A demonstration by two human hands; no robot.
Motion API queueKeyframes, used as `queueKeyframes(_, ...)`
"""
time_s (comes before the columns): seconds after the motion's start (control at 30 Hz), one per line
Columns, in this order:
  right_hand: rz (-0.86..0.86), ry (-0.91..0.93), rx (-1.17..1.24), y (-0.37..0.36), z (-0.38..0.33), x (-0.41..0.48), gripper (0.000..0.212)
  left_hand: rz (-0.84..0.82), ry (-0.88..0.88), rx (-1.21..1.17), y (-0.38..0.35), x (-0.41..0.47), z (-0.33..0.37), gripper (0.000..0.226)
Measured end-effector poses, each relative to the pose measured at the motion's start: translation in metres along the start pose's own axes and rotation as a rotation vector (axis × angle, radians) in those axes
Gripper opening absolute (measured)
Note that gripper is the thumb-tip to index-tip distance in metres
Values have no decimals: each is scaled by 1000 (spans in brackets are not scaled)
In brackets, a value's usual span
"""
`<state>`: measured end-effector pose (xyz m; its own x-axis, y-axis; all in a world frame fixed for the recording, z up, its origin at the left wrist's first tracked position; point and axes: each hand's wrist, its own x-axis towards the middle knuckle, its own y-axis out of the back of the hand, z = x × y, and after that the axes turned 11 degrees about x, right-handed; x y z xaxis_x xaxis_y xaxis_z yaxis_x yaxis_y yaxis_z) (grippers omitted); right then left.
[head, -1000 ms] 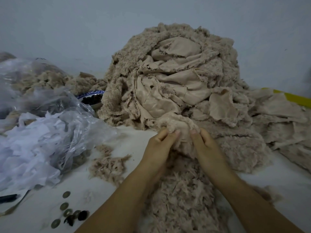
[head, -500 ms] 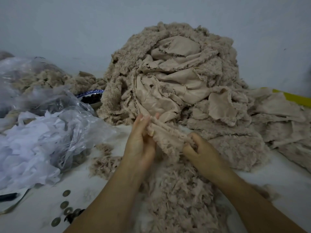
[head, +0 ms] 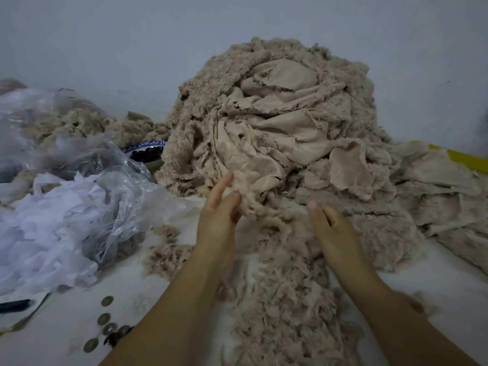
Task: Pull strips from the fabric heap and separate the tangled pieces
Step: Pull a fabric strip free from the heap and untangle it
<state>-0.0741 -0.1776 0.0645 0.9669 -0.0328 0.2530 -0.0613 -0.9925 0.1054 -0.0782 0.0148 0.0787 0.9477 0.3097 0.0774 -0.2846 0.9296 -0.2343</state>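
The heap (head: 277,122) of beige fabric sits on a white surface (head: 79,339) against a pale wall (head: 105,35). At its foot, the left hand (head: 217,223) lays straight fingers (head: 223,184) against a strip (head: 253,204). The right hand (head: 335,233), near it, is loosely spread and holds nothing. Both hands are blurred. A bag (head: 79,180) half hides scraps on the left.

No text, label, brand, number or sign is legible to me. The round dull-bronze coins (head: 103,318) near the white surface's (head: 68,336) front left edge are too small and blurred to read. The blue-and-white patterned bowl rim (head: 144,144) shows no letters I can resolve.
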Motion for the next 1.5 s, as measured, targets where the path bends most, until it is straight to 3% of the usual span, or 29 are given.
queueKeyframes(0.07,5,65,25,-2,-5,-1,27,-91,-89,251,-10,-9,-1,53)
queueKeyframes(0.2,-130,10,157,-10,-3,-5,28,-376,-225,532,-26,-25,-4,69)
queueKeyframes(0.3,-60,-20,137,-8,6,3,3,-443,-249,601,-24,-26,-7,72)
queueKeyframes(0.4,-36,-32,203,-1,6,6,13,-477,-247,636,-20,-23,-12,73)
queueKeyframes(0.5,-144,-36,187,-4,1,1,20,-510,-278,632,-23,-25,-15,68)
queueKeyframes(0.6,-169,0,85,-9,2,0,9,-413,-291,639,-25,-25,-16,50)
queueKeyframes(0.7,-123,-1,138,-9,-1,0,15,-168,-263,654,-22,-18,-18,20)
queueKeyframes(0.8,-62,-35,186,-8,1,1,19,-53,-152,500,-18,-11,-20,17)
queueKeyframes(0.93,-3,-89,254,-7,0,3,27,-135,63,264,-21,-12,-18,32)
queueKeyframes(1.03,-28,-90,293,-6,-4,1,39,-168,210,149,-27,-12,-14,23)
queueKeyframes(1.1,-74,-84,240,-6,-2,0,30,-202,141,246,-26,-12,-16,44)
queueKeyframes(1.2,-141,-38,205,-9,1,-3,26,-167,-55,400,-25,-16,-18,24)
queueKeyframes(1.3,-57,-83,195,-11,2,-2,33,-66,63,216,-25,-16,-15,21)
queueKeyframes(1.4,-48,-147,222,-7,5,1,34,-102,178,55,-26,-16,-10,23)
queueKeyframes(1.5,-148,-116,261,-9,1,-2,16,-169,124,104,-26,-19,-9,23)
